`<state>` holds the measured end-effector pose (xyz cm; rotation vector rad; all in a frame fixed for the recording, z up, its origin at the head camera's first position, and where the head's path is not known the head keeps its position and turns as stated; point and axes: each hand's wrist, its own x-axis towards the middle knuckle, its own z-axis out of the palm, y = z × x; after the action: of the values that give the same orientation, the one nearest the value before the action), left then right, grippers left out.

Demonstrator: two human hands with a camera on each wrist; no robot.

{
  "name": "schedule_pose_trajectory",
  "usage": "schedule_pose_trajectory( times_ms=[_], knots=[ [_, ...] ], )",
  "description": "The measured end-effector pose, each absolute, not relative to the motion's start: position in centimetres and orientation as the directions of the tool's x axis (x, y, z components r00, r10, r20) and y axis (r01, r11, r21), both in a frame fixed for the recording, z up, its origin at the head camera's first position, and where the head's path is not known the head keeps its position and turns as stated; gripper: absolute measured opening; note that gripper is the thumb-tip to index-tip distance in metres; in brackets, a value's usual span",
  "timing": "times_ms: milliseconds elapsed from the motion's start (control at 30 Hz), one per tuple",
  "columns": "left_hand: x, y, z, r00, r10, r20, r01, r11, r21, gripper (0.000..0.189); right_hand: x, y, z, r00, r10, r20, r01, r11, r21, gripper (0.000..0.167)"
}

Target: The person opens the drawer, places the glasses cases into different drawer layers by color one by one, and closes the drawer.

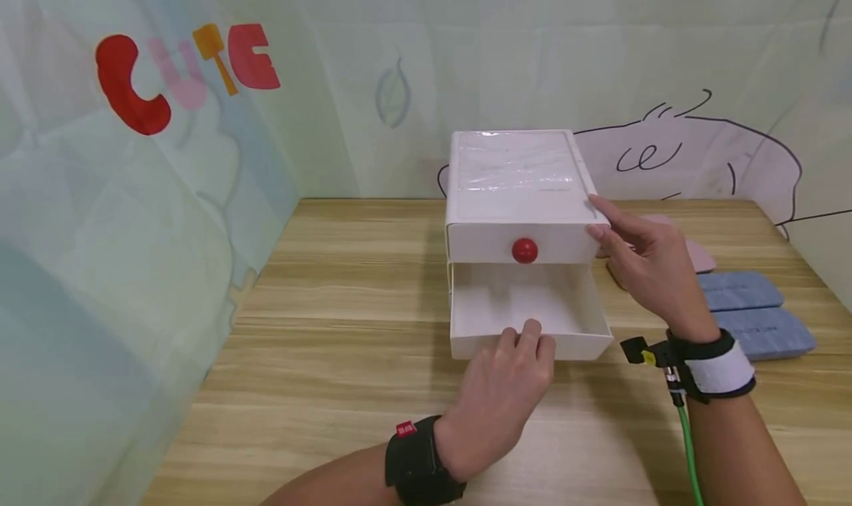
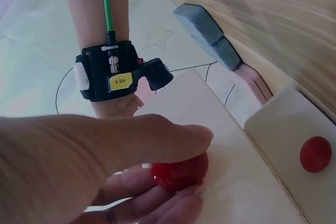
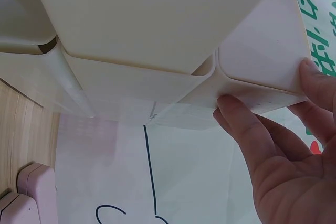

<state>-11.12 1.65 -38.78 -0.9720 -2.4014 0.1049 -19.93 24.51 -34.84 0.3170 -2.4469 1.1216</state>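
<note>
A small white drawer chest (image 1: 515,206) stands on the table, with a red ball knob (image 1: 524,251) on its top drawer. Below that a drawer (image 1: 577,348) is pulled out, and its bare inside shows. My left hand (image 1: 502,391) is at this drawer's front; in the left wrist view its thumb and fingers pinch a red knob (image 2: 181,176). Another red knob (image 2: 315,154) shows on the panel below. My right hand (image 1: 655,269) grips the chest's upper right front corner, thumb at the front; the right wrist view shows its fingers (image 3: 247,129) along the side.
Right of the chest lie two flat blue cases (image 1: 765,334) with rounded corners. Pink cases (image 1: 700,257) lie behind them, partly hidden by my right hand. A printed cloth wall (image 1: 373,158) borders the table at the back and left. A green cable (image 1: 689,447) hangs from my right wrist.
</note>
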Motion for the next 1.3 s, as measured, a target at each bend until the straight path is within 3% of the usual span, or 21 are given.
schedule_pose_trajectory(
  times_ms=[1300],
  knots=[
    [-9.2, 1.6, -38.4, -0.558, 0.69, 0.461, 0.636, 0.712, -0.297, 0.011, -20.1, 24.5, -34.9, -0.873, -0.038, 0.486, -0.397, 0.635, -0.663, 0.046]
  ],
)
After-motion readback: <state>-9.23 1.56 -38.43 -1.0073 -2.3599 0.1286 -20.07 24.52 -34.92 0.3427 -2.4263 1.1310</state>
